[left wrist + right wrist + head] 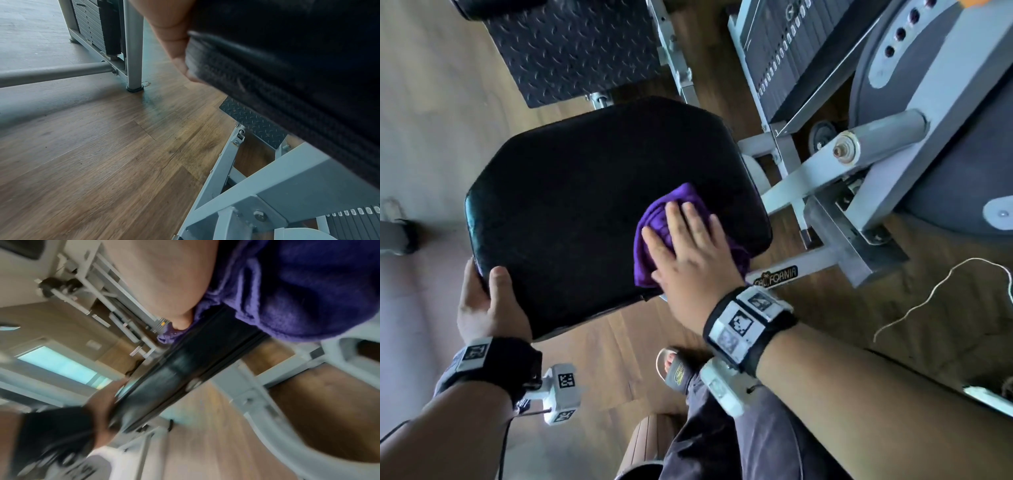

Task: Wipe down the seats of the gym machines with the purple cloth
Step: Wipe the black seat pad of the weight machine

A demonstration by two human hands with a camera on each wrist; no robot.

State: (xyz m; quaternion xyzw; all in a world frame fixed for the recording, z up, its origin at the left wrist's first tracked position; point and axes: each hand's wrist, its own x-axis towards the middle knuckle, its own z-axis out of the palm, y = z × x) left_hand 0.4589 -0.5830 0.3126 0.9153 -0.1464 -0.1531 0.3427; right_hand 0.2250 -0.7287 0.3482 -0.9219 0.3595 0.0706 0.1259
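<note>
On the left, left hand (486, 301) gripping the near left corner of the black seat (592, 192) — thumb on top, fingers curled under the padded edge, as confirmed from the left wrist view. Probably held so to steady the pad against the push of the wiping stroke.

In the middle, wide area of the seat bare and shiny, no cloth on it. Cannot tell from the surface which part already wiped.

Further right, purple cloth (654, 236) bunched on the near right part of the seat, touching the upholstery and reaching almost to the right edge. Right hand (688, 250) lying flat on top of the cloth, fingers straight and a little spread, pressing down rather than pinching. Flat palm likely chosen to spread the pressure over the folds, so that the cloth slides together with the hand. Right wrist view blurred; only the purple fabric close under the palm and the dark rim of the seat visible there.

Beyond the seat to the right, grey machine frame (825, 171) and weight stack (780, 51) — near, but apart from the cloth. A thin white cord (928, 298) on the wooden floor (602, 346), far right.

Judged as mid-wipe on this seat; left and far parts probably next.
</note>
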